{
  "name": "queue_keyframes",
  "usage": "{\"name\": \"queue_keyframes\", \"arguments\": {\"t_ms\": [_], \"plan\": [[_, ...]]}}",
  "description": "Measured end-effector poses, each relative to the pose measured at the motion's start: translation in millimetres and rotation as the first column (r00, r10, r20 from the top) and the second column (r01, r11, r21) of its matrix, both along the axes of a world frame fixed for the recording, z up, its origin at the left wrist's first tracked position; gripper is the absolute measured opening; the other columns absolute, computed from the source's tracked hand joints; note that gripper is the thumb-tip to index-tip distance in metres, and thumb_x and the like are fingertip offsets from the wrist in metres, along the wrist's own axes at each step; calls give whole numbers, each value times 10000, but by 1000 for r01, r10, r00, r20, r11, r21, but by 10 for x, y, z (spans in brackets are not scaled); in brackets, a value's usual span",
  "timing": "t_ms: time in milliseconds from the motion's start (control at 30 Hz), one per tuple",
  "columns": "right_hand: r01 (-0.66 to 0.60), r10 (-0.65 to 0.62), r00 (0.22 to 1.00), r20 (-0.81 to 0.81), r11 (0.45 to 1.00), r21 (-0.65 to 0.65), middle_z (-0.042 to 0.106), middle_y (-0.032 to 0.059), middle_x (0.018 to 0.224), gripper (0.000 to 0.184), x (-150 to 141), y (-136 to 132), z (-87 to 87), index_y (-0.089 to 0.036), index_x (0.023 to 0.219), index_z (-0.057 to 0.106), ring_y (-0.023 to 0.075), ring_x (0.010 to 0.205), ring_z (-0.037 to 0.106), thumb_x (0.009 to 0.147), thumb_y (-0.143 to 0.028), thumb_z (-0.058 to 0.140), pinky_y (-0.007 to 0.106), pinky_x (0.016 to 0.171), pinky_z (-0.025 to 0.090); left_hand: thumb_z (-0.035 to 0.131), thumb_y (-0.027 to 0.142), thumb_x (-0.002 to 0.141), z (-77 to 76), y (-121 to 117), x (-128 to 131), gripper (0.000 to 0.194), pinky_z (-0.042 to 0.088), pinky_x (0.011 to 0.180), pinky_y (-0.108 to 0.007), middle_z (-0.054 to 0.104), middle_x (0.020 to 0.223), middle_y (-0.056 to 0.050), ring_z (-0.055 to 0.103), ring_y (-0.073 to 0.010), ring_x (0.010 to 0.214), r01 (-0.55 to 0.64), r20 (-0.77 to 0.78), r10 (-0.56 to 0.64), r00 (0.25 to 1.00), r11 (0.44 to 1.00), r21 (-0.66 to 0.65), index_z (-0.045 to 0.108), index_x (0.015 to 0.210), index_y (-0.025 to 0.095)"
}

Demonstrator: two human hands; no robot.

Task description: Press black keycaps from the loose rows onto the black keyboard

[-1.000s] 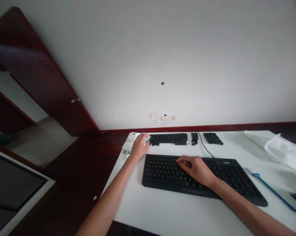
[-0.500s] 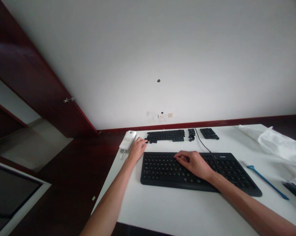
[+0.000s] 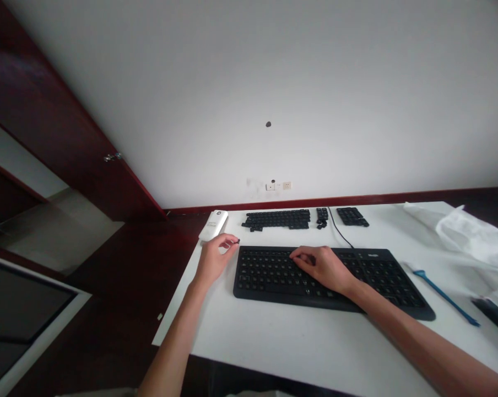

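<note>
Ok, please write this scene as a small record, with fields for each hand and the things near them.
Left hand: pinching a small black key beside the keyboard
Right hand: on the keyboard
Beyond keyboard: rows of loose black keys, white device
Right side: blue tool
Surface: white table

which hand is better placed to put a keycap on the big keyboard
Probably the left hand: it seems to pinch a small black keycap right beside the black keyboard. The right hand rests on the keys, and no keycap shows in it.
</note>
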State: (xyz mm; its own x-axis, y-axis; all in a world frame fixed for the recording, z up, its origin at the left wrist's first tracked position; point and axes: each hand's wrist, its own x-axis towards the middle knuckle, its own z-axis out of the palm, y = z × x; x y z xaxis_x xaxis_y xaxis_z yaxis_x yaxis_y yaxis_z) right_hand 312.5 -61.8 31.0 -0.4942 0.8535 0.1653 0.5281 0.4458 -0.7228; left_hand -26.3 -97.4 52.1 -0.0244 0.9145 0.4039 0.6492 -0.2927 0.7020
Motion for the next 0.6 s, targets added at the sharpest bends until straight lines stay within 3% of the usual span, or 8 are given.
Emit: {"name": "queue_keyframes", "arguments": {"t_ms": [133, 233, 367, 600], "plan": [[3, -4, 999, 48, 1000, 19, 683, -10, 723, 263, -9, 8, -29, -264, 1013, 806, 155, 630, 575, 970, -413, 594, 298, 636, 416, 735, 216, 908, -206, -611, 78, 11, 576, 881, -308, 783, 1055, -41, 733, -184, 966, 8, 84, -4, 996, 999, -40, 736, 912, 206], [7, -8, 998, 60, 1000, 30, 689, -9, 728, 260, -20, 12, -38, -270, 1014, 809, 158, 634, 583, 970, -410, 593, 298, 638, 418, 739, 198, 910, -384, -860, 85, 61, 595, 906, -331, 787, 1065, -51, 743, -195, 984, -4, 80, 9, 997, 998, -68, 750, 969, 210], [5, -7, 998, 64, 999, 40, 693, -8, 727, 259, -35, 12, -36, -272, 1006, 808, 161, 635, 583, 969, -407, 590, 296, 640, 420, 738, 210, 928, -477, -915, 72, 45, 615, 965, -374, 792, 1057, -61, 756, -208, 1014, 35, 56, -32, 998, 998, -55, 773, 957, 215], [10, -12, 998, 65, 1000, 30, 686, -6, 717, 258, -15, 10, -36, -273, 1000, 808, 159, 626, 574, 966, -418, 597, 291, 628, 415, 681, 211, 978, -452, -955, 110, 124, 634, 969, -383, 795, 1105, -56, 759, -200, 1038, 62, -83, -61, 995, 998, 1, 790, 1026, 247]]}}
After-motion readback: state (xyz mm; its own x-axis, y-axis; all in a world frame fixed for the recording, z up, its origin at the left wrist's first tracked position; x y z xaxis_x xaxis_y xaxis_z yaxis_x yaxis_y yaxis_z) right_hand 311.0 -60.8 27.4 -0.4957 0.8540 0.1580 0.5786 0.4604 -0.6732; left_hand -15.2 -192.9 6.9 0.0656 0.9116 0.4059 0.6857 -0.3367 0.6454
